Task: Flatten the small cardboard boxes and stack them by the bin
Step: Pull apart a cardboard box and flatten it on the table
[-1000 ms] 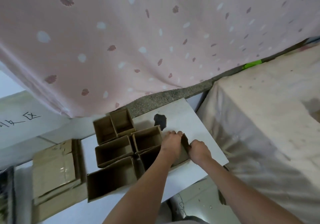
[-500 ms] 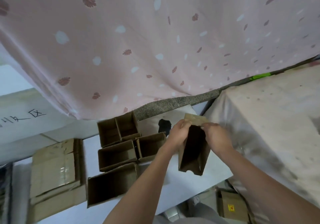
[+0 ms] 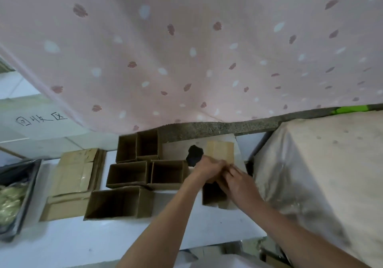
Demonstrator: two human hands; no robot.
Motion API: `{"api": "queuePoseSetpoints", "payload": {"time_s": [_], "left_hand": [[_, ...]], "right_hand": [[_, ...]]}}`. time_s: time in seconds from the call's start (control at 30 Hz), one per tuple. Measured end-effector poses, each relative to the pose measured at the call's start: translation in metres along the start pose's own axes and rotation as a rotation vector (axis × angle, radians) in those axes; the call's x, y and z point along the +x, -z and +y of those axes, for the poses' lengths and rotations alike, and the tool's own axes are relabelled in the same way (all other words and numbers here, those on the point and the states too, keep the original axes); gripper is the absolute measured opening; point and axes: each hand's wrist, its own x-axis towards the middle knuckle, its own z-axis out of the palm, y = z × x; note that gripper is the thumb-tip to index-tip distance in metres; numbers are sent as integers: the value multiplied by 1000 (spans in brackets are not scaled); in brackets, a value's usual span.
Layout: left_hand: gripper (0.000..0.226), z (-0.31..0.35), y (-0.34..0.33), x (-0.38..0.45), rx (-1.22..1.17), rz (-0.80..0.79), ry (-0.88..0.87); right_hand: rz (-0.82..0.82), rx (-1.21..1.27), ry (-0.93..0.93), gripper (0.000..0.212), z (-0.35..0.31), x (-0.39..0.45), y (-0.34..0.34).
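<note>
I hold one small cardboard box [image 3: 219, 150] upright above the white table [image 3: 83, 245], its open bottom end facing me. My left hand [image 3: 209, 167] grips its left side and my right hand [image 3: 238, 179] grips its right side; the box's middle is hidden behind them. Several open small boxes [image 3: 128, 174] lie in a cluster on the table left of my hands. A stack of flattened cardboard [image 3: 74, 182] lies further left, beside the dark bin [image 3: 31, 187] at the left edge.
A pink patterned curtain [image 3: 186, 50] hangs right behind the table over a stone ledge [image 3: 217, 128]. A cloth-covered block [image 3: 323, 174] stands close on the right. A black stain [image 3: 194, 153] marks the table's far end. Clutter lies under the table's near edge.
I picked the box up off the table, raised it upright between both hands, and have now brought my hands closer together on it. The view has shifted slightly.
</note>
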Motion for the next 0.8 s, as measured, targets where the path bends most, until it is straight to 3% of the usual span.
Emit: {"api": "queuePoseSetpoints", "payload": {"time_s": [0.1,0.2,0.27,0.37,0.5,0.67,0.8], "left_hand": [[108,-4,-10,-2,72,28,2],[102,-19,-18,-1,136,96,-31],[106,-29,-25,-3,189,144,-14],[118,-39,-44,-8,318,265,-42],[126,-37,-61,-10,463,349,-111],[138,-25,-63,-8,627,292,-177],[129,-24,-50,-4,650,207,-236]], "right_hand": [[-171,174,78,52,15,-13,-6],[-255,365,174,49,31,-23,-12],[-185,470,151,37,41,-27,-14],[86,506,-42,18,57,-25,-10],[219,472,-154,18,73,0,5],[-68,320,-56,53,83,38,9],[-144,301,-49,49,82,41,-4]]}}
